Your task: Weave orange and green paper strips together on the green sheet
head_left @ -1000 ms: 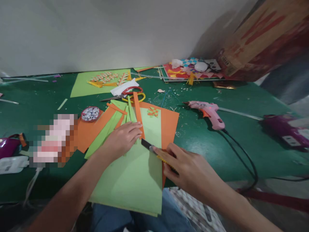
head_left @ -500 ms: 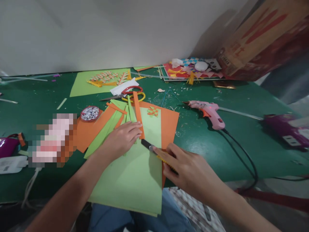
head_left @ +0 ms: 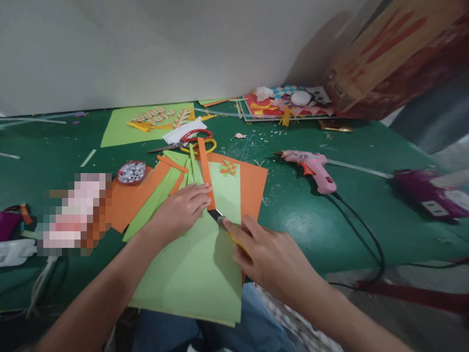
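Note:
A light green paper sheet (head_left: 198, 274) lies over an orange sheet (head_left: 252, 188) at the table's front edge. My left hand (head_left: 181, 210) lies flat on it, fingers stretched out, pressing on an orange strip (head_left: 205, 168) and several green strips (head_left: 161, 193). My right hand (head_left: 271, 256) is closed round a yellow utility knife (head_left: 222, 222). Its blade tip touches the green sheet just below my left fingertips, beside the orange strip's lower end.
On the green table (head_left: 322, 220) lie red-handled scissors (head_left: 186, 139), a round box of googly eyes (head_left: 131, 172), a pink glue gun (head_left: 311, 166) with a black cable (head_left: 362, 234), a purple device (head_left: 428, 193), woven paper pieces (head_left: 161, 117) and a cardboard box (head_left: 388, 58).
My right hand has moved the knife slightly up and left, closer to my left fingertips. The view has shifted a little; my left hand stays pressed on the strips.

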A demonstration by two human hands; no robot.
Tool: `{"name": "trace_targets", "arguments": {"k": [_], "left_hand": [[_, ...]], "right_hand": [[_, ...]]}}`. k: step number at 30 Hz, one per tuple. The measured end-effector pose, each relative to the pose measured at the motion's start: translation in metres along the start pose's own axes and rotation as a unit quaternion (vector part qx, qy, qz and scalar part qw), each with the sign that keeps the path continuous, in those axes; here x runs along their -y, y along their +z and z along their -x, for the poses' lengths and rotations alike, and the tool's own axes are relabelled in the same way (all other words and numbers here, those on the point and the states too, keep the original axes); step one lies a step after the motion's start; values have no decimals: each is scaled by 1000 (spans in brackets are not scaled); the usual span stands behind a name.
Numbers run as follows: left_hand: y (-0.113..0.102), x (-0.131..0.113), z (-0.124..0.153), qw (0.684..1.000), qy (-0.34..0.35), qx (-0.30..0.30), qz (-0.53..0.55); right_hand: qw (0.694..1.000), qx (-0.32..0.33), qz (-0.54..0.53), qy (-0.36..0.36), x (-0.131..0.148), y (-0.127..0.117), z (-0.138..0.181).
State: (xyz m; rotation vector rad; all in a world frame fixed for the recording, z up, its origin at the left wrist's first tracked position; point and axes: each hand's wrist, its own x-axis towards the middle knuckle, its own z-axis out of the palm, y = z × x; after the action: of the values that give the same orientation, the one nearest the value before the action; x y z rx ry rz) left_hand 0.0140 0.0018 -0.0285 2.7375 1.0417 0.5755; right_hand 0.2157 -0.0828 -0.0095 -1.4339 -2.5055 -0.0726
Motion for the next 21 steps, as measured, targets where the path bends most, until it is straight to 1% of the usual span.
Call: {"name": "trace_targets", "arguments": {"k": [8,15,21], "left_hand": [[-1,0,0,1000,-9,9,18],[0,0,0,1000,-6,11,19],[0,1,1,1000,-1,1,18]], "right_hand": [[1000,7,7,15,0,-4,6],[997,57,23,38,0,-4,-4],[995,88,34,38,-3,-5,-12]]}}
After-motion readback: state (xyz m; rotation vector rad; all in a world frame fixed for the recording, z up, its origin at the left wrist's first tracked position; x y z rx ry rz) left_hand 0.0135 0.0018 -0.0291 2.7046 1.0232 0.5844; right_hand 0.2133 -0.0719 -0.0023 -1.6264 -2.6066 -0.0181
